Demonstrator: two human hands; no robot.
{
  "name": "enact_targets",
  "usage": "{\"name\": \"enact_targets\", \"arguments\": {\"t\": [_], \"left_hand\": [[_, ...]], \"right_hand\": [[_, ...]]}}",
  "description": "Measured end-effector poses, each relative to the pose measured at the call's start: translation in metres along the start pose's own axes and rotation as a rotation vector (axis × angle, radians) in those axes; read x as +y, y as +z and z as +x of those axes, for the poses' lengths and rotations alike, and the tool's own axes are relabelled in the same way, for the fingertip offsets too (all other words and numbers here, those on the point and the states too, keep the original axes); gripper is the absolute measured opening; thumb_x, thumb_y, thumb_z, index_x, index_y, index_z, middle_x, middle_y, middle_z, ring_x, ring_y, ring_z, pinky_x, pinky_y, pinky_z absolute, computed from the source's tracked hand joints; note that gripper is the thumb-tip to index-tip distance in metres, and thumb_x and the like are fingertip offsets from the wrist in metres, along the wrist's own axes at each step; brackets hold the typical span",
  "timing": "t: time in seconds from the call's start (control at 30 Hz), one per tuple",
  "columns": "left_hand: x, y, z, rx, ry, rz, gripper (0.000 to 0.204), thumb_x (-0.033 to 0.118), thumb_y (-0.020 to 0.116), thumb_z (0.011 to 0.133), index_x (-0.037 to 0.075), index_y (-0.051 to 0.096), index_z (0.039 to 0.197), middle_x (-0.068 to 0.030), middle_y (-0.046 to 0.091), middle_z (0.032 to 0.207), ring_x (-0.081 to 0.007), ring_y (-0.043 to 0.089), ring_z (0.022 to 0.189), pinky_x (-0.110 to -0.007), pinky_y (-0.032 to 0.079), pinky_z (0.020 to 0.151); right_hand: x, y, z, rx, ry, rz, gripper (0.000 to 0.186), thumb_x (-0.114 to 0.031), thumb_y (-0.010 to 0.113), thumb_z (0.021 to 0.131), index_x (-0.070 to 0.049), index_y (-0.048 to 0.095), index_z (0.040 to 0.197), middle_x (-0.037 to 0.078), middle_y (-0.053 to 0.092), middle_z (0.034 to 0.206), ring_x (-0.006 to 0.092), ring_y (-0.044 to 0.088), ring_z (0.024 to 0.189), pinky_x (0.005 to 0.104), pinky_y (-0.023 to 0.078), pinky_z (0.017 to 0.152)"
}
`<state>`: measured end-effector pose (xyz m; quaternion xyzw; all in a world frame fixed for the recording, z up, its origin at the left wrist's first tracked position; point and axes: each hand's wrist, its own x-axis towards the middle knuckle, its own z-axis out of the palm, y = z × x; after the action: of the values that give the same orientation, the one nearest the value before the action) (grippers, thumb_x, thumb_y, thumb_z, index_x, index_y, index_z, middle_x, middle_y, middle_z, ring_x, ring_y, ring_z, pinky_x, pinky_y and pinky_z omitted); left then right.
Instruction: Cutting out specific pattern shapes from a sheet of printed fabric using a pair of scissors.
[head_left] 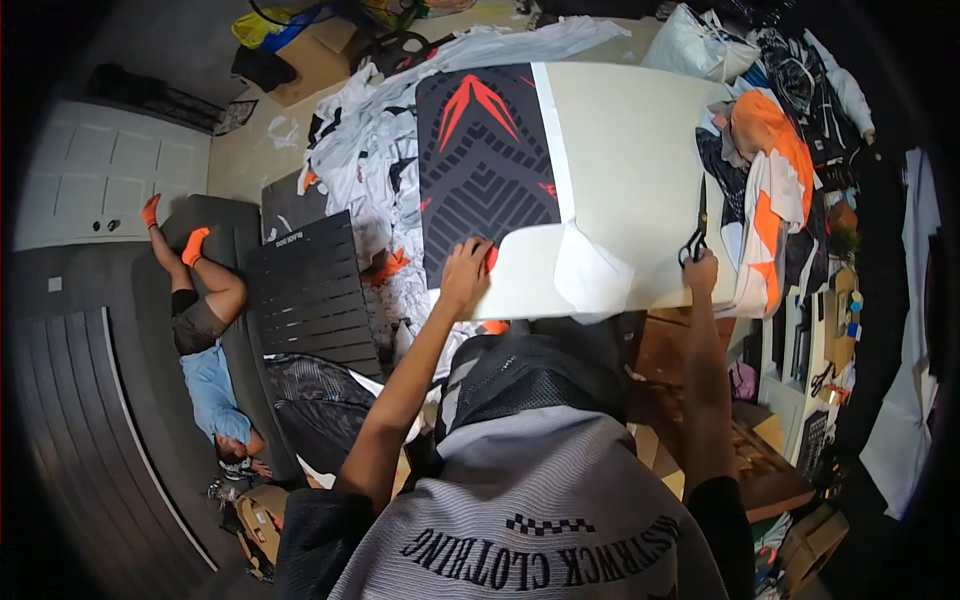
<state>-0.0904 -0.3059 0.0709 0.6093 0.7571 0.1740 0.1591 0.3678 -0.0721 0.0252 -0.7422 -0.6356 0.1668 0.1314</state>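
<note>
A black and grey fabric panel (488, 165) with a red arrow-like print lies on the left part of a cream tabletop (640, 150), a white border strip along its right side. My left hand (466, 274) is at the panel's near edge, fingers closed on the cloth beside a small red patch. Just right of it lies a loose white piece of cloth (590, 272). At the table's near right, my right hand (701, 272) grips the handle of black scissors (695, 242), blades pointing away from me. Whether the blades are parted is too small to tell.
A pile of orange, white and dark cloth (768, 200) covers the table's right end. White scraps (365, 170) heap up beyond its left side. A slatted black panel (310, 290) stands to the left, near a person (212, 340) lying on a grey sofa. A white sack (700, 45) sits behind.
</note>
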Motion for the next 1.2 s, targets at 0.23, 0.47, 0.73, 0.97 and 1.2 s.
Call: {"name": "enact_targets", "arguments": {"t": [0.23, 0.47, 0.73, 0.97, 1.2], "left_hand": [[-0.008, -0.009, 0.006, 0.0, 0.06, 0.037, 0.042, 0.009, 0.056, 0.084, 0.012, 0.058, 0.126, -0.007, 0.054, 0.121, -0.0305, 0.053, 0.096, -0.039, 0.047, 0.087], [-0.011, 0.006, 0.007, -0.053, 0.008, 0.043, 0.039, 0.009, 0.056, 0.084, 0.011, 0.06, 0.123, -0.0065, 0.052, 0.124, -0.0309, 0.052, 0.102, -0.039, 0.046, 0.088], [-0.057, -0.012, 0.058, -0.387, 0.343, 0.032, 0.028, 0.012, 0.054, 0.088, 0.01, 0.063, 0.114, -0.0067, 0.053, 0.124, -0.031, 0.054, 0.106, -0.039, 0.047, 0.087], [-0.02, -0.029, 0.107, -0.506, 0.446, -0.006, 0.015, 0.017, 0.051, 0.091, 0.011, 0.06, 0.102, -0.0073, 0.063, 0.106, -0.0325, 0.061, 0.091, -0.041, 0.049, 0.078], [-0.012, 0.004, 0.159, -0.504, 0.492, 0.076, 0.01, 0.019, 0.05, 0.092, 0.012, 0.056, 0.097, -0.007, 0.066, 0.088, -0.034, 0.063, 0.082, -0.043, 0.05, 0.074]], "right_hand": [[-0.016, 0.006, -0.015, -0.315, 0.068, 0.14, 0.04, -0.031, 0.072, 0.075, 0.002, 0.059, 0.093, 0.012, 0.064, 0.07, 0.0294, 0.062, 0.064, 0.0389, 0.052, 0.061], [-0.026, 0.003, -0.114, -1.068, 0.405, 2.143, 0.024, -0.029, 0.052, 0.099, -0.006, 0.055, 0.094, 0.005, 0.054, 0.085, 0.0165, 0.052, 0.08, 0.0274, 0.042, 0.075], [-0.087, -0.036, -0.171, -1.181, 0.289, 1.652, 0.033, -0.04, 0.051, 0.099, -0.008, 0.055, 0.093, 0.004, 0.054, 0.084, 0.0138, 0.049, 0.076, 0.0263, 0.04, 0.071], [-0.176, -0.088, -0.226, -0.872, 0.232, 0.998, 0.039, -0.047, 0.056, 0.096, -0.01, 0.057, 0.085, 0.002, 0.053, 0.081, 0.0116, 0.047, 0.072, 0.0258, 0.038, 0.068], [-0.189, -0.067, -0.246, -1.0, 0.178, 0.954, 0.042, -0.049, 0.059, 0.093, -0.008, 0.056, 0.086, 0.001, 0.052, 0.08, 0.0097, 0.045, 0.075, 0.0231, 0.034, 0.071]]}}
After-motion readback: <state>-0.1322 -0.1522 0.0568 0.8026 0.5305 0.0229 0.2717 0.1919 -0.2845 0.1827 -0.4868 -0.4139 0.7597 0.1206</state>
